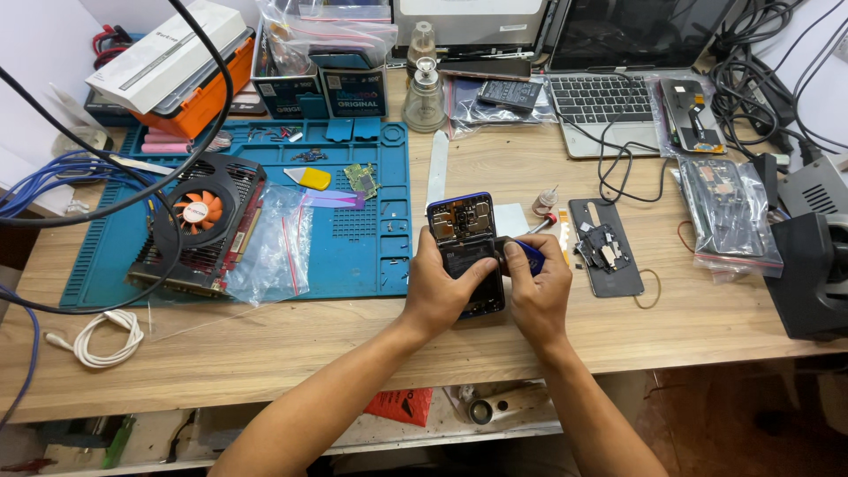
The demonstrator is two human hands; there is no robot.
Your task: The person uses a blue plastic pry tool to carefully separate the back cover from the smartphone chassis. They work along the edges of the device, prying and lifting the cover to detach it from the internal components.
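An opened smartphone (461,223) with a blue frame lies back-up on the wooden table (371,336), its circuit board and black battery showing. My left hand (437,287) grips its left edge, thumb across the battery. My right hand (537,287) pinches a small blue tool (528,254) against the phone's right edge. A removed black back cover (609,261) with small parts on it lies just right of my right hand.
A blue work mat (353,238) holds a graphics card with an orange fan (201,221), a plastic bag (274,247) and a yellow pick (311,178). A laptop (609,97), glass bottles (424,97), bagged phone parts (729,212), cables and a black machine (813,274) crowd the back and right.
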